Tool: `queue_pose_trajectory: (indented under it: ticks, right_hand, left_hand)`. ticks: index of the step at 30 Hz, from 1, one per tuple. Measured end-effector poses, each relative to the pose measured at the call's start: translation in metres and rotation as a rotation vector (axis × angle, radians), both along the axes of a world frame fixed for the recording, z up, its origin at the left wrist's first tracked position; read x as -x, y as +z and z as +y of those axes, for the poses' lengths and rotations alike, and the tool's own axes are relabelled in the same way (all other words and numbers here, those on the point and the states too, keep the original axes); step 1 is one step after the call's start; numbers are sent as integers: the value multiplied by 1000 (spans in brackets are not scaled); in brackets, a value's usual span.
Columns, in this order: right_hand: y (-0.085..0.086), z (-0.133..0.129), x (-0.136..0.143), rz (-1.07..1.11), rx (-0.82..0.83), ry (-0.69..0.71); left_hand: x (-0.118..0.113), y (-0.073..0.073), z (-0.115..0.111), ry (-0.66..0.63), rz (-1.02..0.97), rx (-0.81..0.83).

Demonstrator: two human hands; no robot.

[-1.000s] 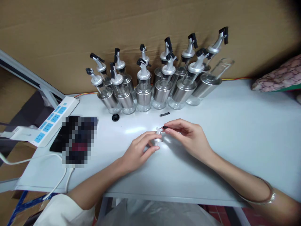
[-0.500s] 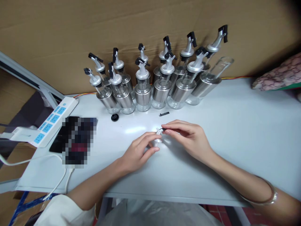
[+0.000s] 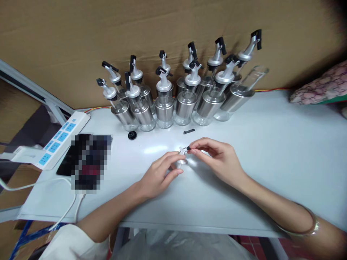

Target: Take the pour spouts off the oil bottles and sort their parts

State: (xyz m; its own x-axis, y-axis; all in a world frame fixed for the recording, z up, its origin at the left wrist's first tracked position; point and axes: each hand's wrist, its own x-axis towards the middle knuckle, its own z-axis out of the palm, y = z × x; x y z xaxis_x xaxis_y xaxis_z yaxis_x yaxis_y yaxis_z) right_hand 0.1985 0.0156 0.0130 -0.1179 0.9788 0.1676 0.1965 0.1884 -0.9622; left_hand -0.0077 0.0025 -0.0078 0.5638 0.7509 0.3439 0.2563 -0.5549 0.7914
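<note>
Over the middle of the table, my left hand (image 3: 162, 172) is closed around a silver pour spout (image 3: 182, 157), which stands upright with its narrow tip pointing away from me. My right hand (image 3: 217, 155) pinches a small black piece (image 3: 188, 148) between thumb and fingertips, right at the spout's tip. Whether that piece is seated on the spout is too small to tell. Just beyond my hands lies a flat black strip (image 3: 189, 131), and further left a round black stopper (image 3: 132, 135) rests on the table.
Several glass bottles with steel sleeves and silver spouts (image 3: 165, 112) stand along the cardboard wall (image 3: 173, 29). One bottle without a spout (image 3: 238, 95) is at their right end. A power strip (image 3: 62, 139), phones (image 3: 70, 159) and white cables occupy the left. Patterned fabric (image 3: 320, 85) lies far right.
Both hands stay almost in place. The black piece in my right hand shows slightly more beside the spout's tip, and the right fingers have shifted a little.
</note>
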Motion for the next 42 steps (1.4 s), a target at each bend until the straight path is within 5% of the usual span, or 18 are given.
queue_pose_trajectory:
  ticks: [13, 23, 42]
  right_hand:
    - [-1, 2, -5, -208, -295, 65]
    - [-2, 1, -5, -217, -299, 50]
    - [-2, 0, -7, -221, -237, 81]
  left_hand:
    - [1, -1, 0, -25, 43, 24]
    - [1, -1, -1, -33, 76, 51]
    - [-1, 0, 0, -38, 183, -151]
